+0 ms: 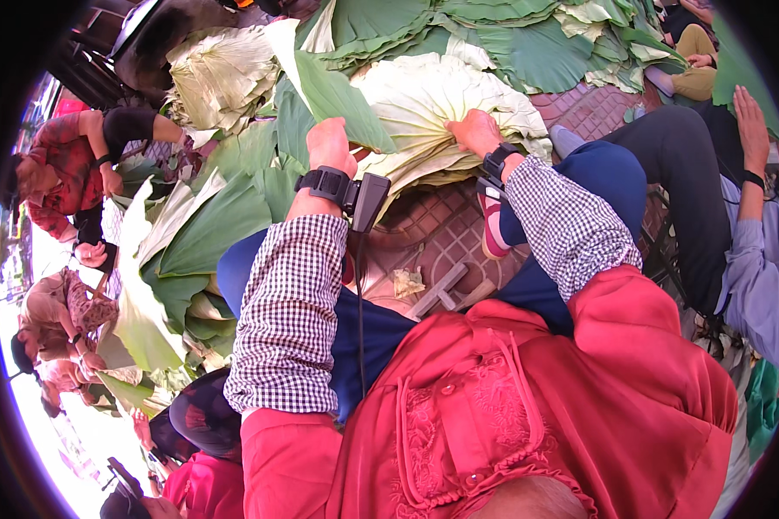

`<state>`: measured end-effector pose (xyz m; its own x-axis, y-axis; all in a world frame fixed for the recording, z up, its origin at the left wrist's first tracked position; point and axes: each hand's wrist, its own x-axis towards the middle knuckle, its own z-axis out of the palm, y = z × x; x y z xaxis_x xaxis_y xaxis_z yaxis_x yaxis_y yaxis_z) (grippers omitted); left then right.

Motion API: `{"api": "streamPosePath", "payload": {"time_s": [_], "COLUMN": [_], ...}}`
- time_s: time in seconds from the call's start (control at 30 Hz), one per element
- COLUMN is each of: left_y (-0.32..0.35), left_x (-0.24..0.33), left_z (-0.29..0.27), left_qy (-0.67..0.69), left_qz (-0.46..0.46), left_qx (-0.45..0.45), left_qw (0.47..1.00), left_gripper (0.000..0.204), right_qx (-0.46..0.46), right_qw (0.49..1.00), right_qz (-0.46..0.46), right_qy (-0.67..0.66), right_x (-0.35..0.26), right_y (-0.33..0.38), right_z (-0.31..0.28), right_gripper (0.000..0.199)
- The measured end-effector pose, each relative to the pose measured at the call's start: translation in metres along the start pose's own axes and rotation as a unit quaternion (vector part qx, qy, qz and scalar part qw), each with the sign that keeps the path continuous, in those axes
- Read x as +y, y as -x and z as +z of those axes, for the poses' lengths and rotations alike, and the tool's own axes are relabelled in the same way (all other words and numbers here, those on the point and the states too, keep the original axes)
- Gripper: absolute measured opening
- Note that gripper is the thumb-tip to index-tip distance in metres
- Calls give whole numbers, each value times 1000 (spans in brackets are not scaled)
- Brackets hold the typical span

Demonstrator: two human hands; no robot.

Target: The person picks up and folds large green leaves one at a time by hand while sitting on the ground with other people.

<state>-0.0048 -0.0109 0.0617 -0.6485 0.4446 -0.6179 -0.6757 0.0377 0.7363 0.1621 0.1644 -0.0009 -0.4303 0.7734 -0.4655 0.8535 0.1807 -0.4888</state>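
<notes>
My left hand point(331, 145) is closed on a large green lotus leaf point(342, 95), which stands folded up in front of it with a pale edge turned over. To its right lies a stack of dried, pale lotus leaves point(424, 91), wrinkled underside up, with veins running out from the middle. My right hand point(478, 132) is closed at the near right part of that stack, its fingertips on the top leaf near its centre. Whether a bit of leaf is pinched there is hard to see.
More green leaves point(541, 48) are piled at the back, and a pale heap point(221, 73) lies back left. Loose leaves point(212, 229) spread along my left. Patterned paving point(459, 238) shows between my knees. Other people sit close on both sides; one raises a hand point(750, 130) against a leaf.
</notes>
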Motion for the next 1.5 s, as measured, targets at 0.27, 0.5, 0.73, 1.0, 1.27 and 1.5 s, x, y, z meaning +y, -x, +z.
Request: {"api": "streamPosePath", "payload": {"time_s": [0.27,0.5,0.73,1.0,1.27,1.5], "left_y": [-112,-106,-17,14,-13,-17], "left_x": [-51,-42,-12,-2,-16,-20], "left_z": [-65,-47,4,13,-4,2], "left_qy": [-380,-422,-53,-193,-65,-73], "left_qz": [319,403,48,36,21,39], "left_qx": [-19,-50,-45,-115,-22,-22], "left_qw": [868,810,996,974,997,996], "left_gripper": [19,17,31,36,35,38], "right_qx": [120,154,117,22,-63,21], "right_qw": [993,944,933,910,946,997], "right_qz": [13,43,-228,-392,-215,35], "right_qy": [7,-288,-251,-136,-235,-69], "right_x": [-3,14,-28,-67,-53,8], "right_y": [4,-41,15,80,46,-5], "right_z": [27,27,24,35,23,25], "right_gripper": [52,31,37,36,22,22]}}
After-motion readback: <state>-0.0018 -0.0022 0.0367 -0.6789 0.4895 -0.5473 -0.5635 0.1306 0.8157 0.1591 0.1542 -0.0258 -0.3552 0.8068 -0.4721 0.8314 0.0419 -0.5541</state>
